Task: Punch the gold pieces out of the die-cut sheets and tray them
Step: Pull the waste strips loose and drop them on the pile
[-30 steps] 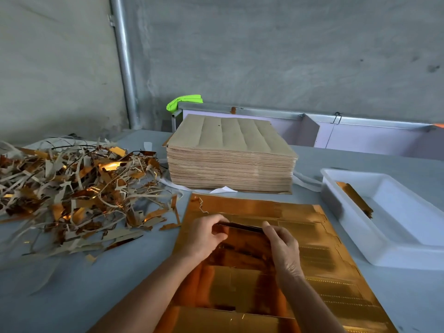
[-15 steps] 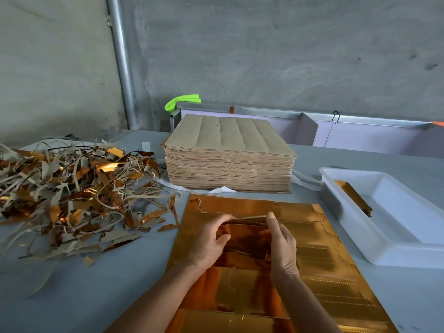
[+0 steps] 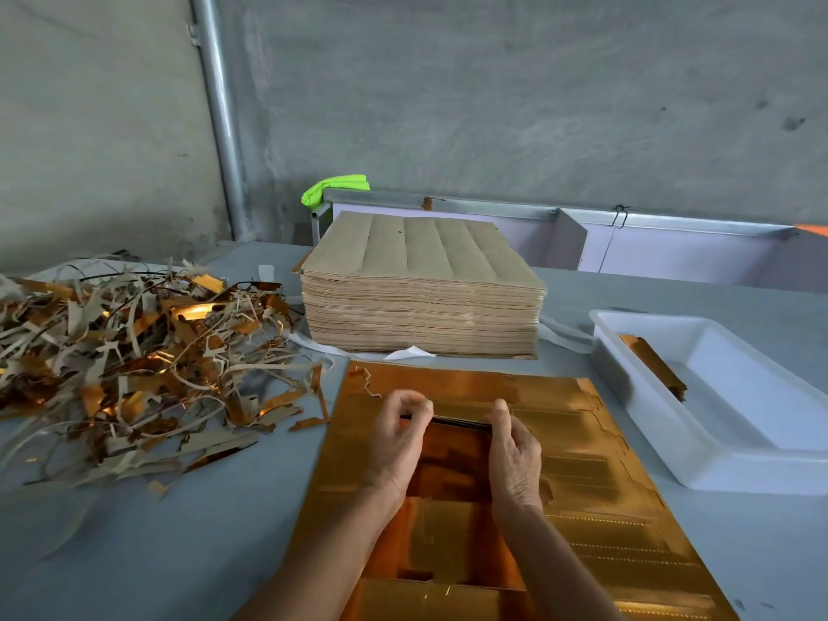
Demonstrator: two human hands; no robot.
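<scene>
Two hands work one gold piece point(image 3: 457, 445) at the centre of the frame: the left hand point(image 3: 396, 441) pinches its far left corner and the right hand point(image 3: 513, 450) pinches its far right corner, thumbs on top, so the far edge stands lifted off the die-cut sheet point(image 3: 596, 495) lying flat on the table point(image 3: 134, 553). To do this well, I would peel both corners evenly toward the body, low and slow, so the remaining nicks tear cleanly and the foil does not crease. The white tray point(image 3: 735, 459) sits at the right of the frame with earlier pieces point(image 3: 654, 365) in it. Scrap strips point(image 3: 134, 351) lie heaped at the left, the unpunched stack point(image 3: 421, 289) just beyond the sheet.
</scene>
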